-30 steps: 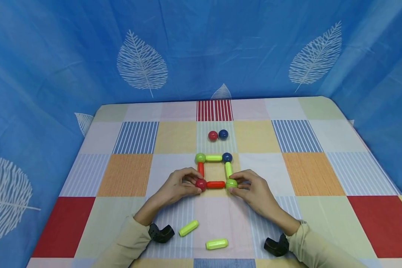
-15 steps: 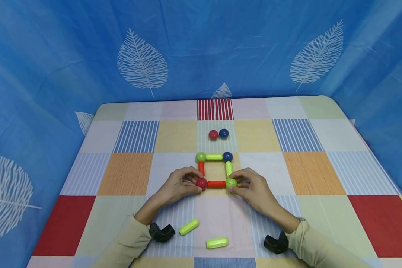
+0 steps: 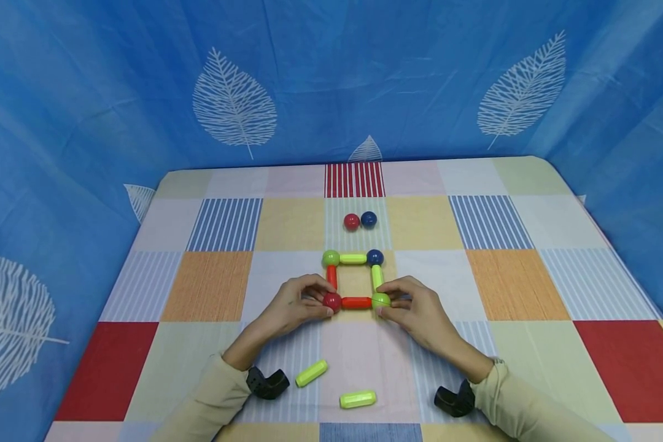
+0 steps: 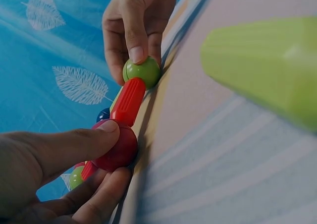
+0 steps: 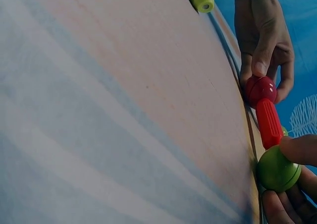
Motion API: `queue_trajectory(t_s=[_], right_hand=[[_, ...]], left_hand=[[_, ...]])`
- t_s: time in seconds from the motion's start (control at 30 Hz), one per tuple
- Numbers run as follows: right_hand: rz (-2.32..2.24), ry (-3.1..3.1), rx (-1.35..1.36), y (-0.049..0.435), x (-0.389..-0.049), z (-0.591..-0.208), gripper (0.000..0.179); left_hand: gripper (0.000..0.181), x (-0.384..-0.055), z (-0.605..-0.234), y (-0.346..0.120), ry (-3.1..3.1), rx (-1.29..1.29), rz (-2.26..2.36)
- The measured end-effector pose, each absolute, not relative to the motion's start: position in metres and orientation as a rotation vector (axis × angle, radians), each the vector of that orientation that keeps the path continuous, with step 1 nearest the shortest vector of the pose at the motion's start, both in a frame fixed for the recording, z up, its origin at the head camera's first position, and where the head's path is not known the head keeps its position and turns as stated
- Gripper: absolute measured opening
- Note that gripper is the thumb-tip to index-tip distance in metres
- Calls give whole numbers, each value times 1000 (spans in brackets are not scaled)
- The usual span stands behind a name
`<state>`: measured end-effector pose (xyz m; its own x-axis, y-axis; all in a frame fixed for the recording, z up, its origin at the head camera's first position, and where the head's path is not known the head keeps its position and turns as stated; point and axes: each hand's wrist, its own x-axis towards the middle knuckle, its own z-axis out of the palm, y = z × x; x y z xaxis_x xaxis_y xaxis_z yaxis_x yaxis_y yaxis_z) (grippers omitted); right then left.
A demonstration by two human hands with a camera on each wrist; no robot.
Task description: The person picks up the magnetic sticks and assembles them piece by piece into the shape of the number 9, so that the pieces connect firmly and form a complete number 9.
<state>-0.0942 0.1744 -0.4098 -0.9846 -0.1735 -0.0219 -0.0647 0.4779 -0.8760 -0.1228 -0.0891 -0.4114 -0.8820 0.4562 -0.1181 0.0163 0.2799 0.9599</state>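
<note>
A square of rods and balls lies on the patchwork cloth. Its near left corner is a red ball (image 3: 332, 302), pinched between the thumb and fingers of my left hand (image 3: 295, 305). My right hand (image 3: 418, 308) pinches the green ball (image 5: 279, 169) at the near right corner. Between these two balls runs a red rod (image 3: 356, 303), touching both. Another red rod (image 3: 331, 278) forms the left side. Yellow-green rods make the far side (image 3: 353, 259) and the right side (image 3: 377, 277). The far corners are a green ball (image 3: 330, 258) and a dark blue ball (image 3: 374, 257).
Beyond the square sit a loose red ball (image 3: 351, 221) and a dark blue ball (image 3: 369, 220), side by side. Two loose yellow-green rods, one slanted (image 3: 312, 373) and one level (image 3: 357, 399), lie nearer me between the forearms. A blue curtain (image 3: 331, 80) hangs behind the table.
</note>
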Motion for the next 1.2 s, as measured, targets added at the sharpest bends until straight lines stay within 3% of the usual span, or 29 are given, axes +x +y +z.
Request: queue_trajectory(t_s=[1.2], right_hand=[[-1536, 2629, -242, 176, -90, -407, 33]], left_hand=[[30, -121, -410, -90, 2171, 415, 1650]])
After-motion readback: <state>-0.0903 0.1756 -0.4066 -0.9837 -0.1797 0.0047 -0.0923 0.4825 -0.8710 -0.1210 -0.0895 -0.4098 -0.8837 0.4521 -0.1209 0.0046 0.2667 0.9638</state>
